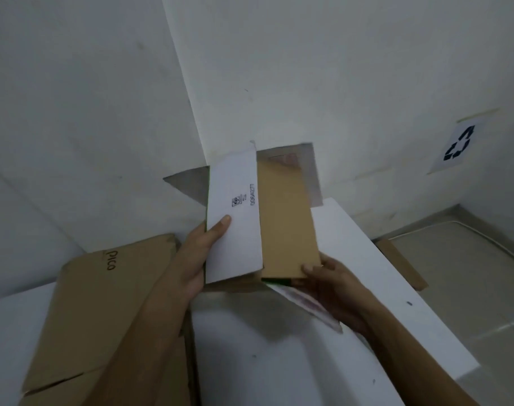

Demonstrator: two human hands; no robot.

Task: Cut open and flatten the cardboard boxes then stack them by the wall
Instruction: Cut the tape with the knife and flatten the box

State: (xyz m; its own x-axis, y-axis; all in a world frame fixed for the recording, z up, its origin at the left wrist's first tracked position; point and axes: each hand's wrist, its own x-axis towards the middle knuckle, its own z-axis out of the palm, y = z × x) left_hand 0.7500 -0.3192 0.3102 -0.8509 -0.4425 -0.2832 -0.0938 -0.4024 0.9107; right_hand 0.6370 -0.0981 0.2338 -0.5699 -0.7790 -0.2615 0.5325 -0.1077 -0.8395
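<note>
Head camera looks down over a white table (279, 361) set in a corner of white walls (74, 98). Both hands hold one small box (261, 218), white outside and brown inside, up above the table's far edge, near the corner. The left hand (197, 256) grips the box's left side, its thumb pressed flat on a white flap printed with a code and the other fingers hidden behind the card. The right hand (335, 288) closes on the lower right corner of the brown panel, thumb on top and fingers underneath. The flaps stand open and the box looks partly collapsed, so it seems already cut open and is probably being pressed flat; no knife or cutter shows.

A large brown cardboard box (109, 312) marked PICO lies on the table to the left, low and loosely flattened, with a flap gaping at its near edge. On the floor (469, 288) to the right, a strip of brown cardboard (402, 265) lies beside the table, near the wall under a taped recycling sign (460, 145).

By this evidence the task is midway: at least one piece may be placed, while the small box awaits flattening and both boxes await stacking by the wall.
</note>
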